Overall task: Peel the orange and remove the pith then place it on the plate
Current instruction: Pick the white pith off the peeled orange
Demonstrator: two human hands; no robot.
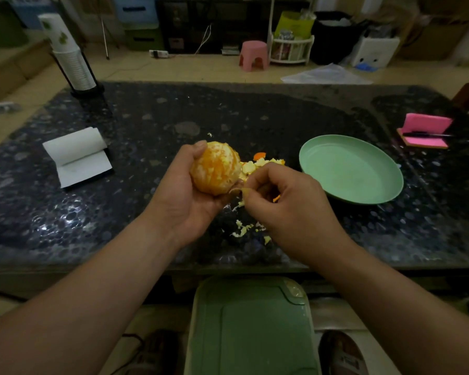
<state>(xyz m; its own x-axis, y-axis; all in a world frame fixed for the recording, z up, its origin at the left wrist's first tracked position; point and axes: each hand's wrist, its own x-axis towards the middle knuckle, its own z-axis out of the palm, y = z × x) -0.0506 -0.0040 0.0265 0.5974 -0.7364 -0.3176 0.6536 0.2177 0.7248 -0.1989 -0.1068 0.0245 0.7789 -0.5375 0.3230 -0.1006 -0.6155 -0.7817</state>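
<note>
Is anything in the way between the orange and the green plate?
Only peel scraps on the table between them; the orange, held in the left hand, can probably go over them. The right hand, pinching pith, sits beside that path. The plate holds nothing.

on the dark desk: a cup stack far left, folded white paper nearer, a pink notepad far right with what looks like a pen on it. pink stool beyond; green bin below.

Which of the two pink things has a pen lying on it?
The pink notepad at the table's right edge: a dark pen lies across it. The pink stool beyond the table carries nothing.
</note>
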